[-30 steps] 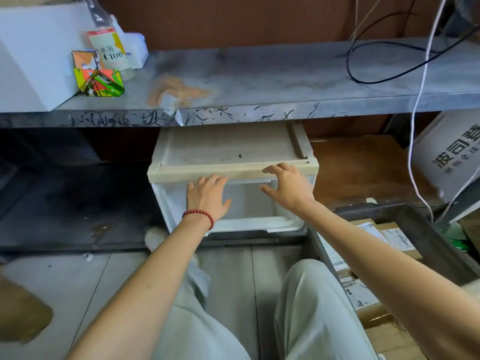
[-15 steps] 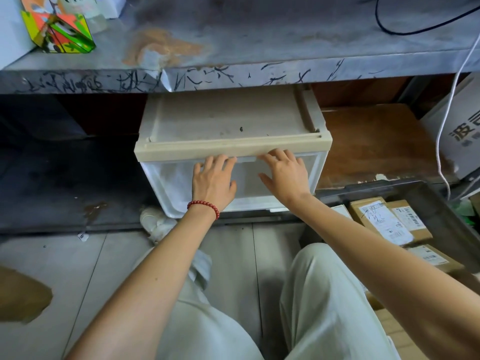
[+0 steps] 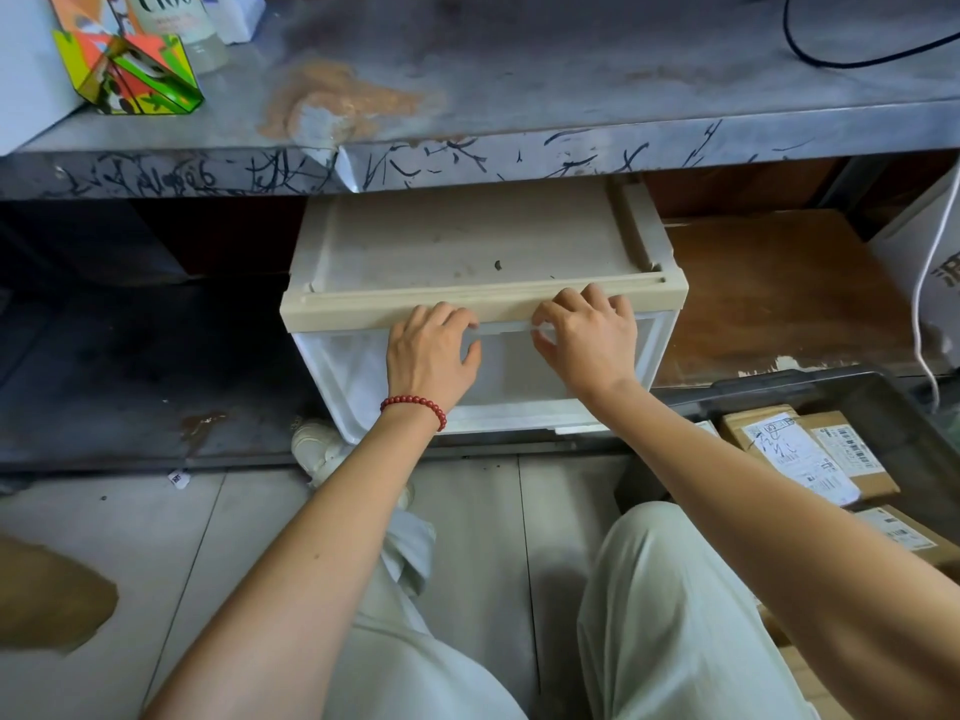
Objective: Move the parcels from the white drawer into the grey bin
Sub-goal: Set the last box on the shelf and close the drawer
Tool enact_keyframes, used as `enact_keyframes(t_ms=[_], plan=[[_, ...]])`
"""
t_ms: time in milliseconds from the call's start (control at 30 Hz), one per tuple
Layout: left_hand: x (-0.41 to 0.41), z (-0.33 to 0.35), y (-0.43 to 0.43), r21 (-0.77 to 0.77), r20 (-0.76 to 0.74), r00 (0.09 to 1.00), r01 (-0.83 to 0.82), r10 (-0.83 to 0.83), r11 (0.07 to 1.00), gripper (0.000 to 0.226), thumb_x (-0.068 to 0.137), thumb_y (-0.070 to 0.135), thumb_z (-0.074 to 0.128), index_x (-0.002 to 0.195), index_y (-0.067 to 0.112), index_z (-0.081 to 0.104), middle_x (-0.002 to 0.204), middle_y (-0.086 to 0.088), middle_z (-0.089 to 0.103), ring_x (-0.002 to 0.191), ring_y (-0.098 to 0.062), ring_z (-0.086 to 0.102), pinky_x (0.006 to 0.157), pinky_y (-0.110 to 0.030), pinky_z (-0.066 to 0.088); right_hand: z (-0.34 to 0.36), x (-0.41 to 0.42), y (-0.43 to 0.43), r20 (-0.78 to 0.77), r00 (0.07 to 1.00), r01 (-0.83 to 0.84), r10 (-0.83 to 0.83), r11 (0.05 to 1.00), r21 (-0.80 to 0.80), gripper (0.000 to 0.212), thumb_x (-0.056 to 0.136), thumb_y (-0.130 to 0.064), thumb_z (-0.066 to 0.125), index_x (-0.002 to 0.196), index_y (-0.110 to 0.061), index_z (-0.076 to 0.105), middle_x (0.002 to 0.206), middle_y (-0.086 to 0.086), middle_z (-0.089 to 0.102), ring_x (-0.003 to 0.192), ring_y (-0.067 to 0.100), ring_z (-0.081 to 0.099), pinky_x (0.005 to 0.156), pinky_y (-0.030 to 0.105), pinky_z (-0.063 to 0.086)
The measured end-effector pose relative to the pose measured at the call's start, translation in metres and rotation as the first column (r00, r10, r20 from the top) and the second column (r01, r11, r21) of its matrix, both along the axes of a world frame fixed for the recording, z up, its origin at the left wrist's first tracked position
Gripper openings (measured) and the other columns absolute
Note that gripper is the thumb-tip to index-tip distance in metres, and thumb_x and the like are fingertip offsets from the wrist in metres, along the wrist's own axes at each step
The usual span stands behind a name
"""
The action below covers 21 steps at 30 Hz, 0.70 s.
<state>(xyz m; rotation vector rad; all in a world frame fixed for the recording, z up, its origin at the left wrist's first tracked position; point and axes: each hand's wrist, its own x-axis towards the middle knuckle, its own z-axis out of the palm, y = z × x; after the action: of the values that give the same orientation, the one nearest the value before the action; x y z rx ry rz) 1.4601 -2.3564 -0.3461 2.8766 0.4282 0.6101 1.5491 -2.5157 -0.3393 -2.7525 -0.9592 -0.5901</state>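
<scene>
The left hand (image 3: 431, 350) and right hand (image 3: 587, 340) curl their fingers over the top lip of the drawer (image 3: 343, 376), which seems shut under the table (image 3: 519, 70). Some parcels (image 3: 795, 449) lie already in the bin (image 3: 810, 379). The step is probably opening; next needs an even outward pull

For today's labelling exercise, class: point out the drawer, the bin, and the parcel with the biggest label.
drawer (image 3: 358, 371): head view, on its translucent front panel.
bin (image 3: 810, 386): head view, on its dark far rim.
parcel (image 3: 795, 449): head view, on its white label.
</scene>
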Motion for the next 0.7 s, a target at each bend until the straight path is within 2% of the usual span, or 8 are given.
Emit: enact_keyframes(t_ms=[133,233,300,500,600,700], plan=[[-0.001,0.0,0.001,-0.038,-0.017,1.0,0.007,-0.008,0.999,0.022,0.086,0.026,0.06,0.107,0.023,0.064,0.108,0.006,0.061,0.102,-0.019,0.051,0.083,-0.029,0.035,0.004,0.005,0.0,0.043,0.997,-0.058,0.061,0.995,-0.083,0.024,0.092,-0.025,0.05,0.101,-0.018,0.071,0.1,-0.001,0.067,0.094,0.024,0.054,0.079,0.036,0.035],[-0.004,0.001,0.002,-0.085,-0.038,0.998,0.046,-0.05,0.995,0.028,0.085,0.024,0.061,0.113,0.024,0.063,0.111,0.005,0.058,0.106,-0.018,0.048,0.088,-0.03,0.035,0.011,0.002,0.0,0.109,0.992,-0.049,0.065,0.989,-0.143,0.012,0.08,-0.021,0.062,0.079,-0.018,0.074,0.076,-0.003,0.067,0.075,0.022,0.058,0.066,0.034,0.04],[-0.006,0.003,0.003,-0.076,-0.067,0.995,0.066,-0.071,0.995,0.032,0.085,0.024,0.061,0.118,0.026,0.06,0.113,0.005,0.055,0.108,-0.018,0.047,0.09,-0.029,0.033,0.012,0.0,-0.001,0.114,0.99,-0.059,0.079,0.984,-0.169,0.007,0.073,-0.019,0.067,0.069,-0.017,0.073,0.066,-0.004,0.064,0.065,0.021,0.058,0.06,0.031,0.038],[-0.011,0.006,-0.001,-0.046,-0.125,0.989,0.067,-0.073,0.997,0.044,0.084,0.031,0.063,0.126,0.028,0.055,0.12,0.005,0.051,0.114,-0.017,0.045,0.093,-0.03,0.034,0.007,-0.012,-0.014,0.095,0.977,-0.187,0.193,0.98,-0.066,0.001,0.062,-0.013,0.072,0.062,-0.014,0.071,0.064,-0.001,0.062,0.056,0.023,0.055,0.053,0.028,0.037],[-0.015,0.007,-0.003,-0.041,-0.167,0.984,0.057,-0.063,0.998,0.046,0.081,0.038,0.065,0.125,0.029,0.055,0.121,0.005,0.052,0.115,-0.018,0.045,0.092,-0.031,0.036,0.003,-0.02,-0.022,0.066,0.969,-0.239,0.239,0.971,-0.012,0.006,0.065,-0.017,0.075,0.067,-0.012,0.071,0.085,0.001,0.069,0.065,0.024,0.06,0.058,0.032,0.045],[-0.022,0.008,-0.007,-0.041,-0.194,0.979,0.054,-0.061,0.998,0.045,0.08,0.042,0.066,0.121,0.029,0.056,0.119,0.006,0.054,0.113,-0.018,0.046,0.089,-0.032,0.037,0.0,-0.028,-0.029,-0.05,0.973,-0.223,0.224,0.975,0.015,0.01,0.075,-0.023,0.068,0.08,-0.014,0.069,0.112,0.0,0.07,0.091,0.026,0.065,0.075,0.036,0.049]])
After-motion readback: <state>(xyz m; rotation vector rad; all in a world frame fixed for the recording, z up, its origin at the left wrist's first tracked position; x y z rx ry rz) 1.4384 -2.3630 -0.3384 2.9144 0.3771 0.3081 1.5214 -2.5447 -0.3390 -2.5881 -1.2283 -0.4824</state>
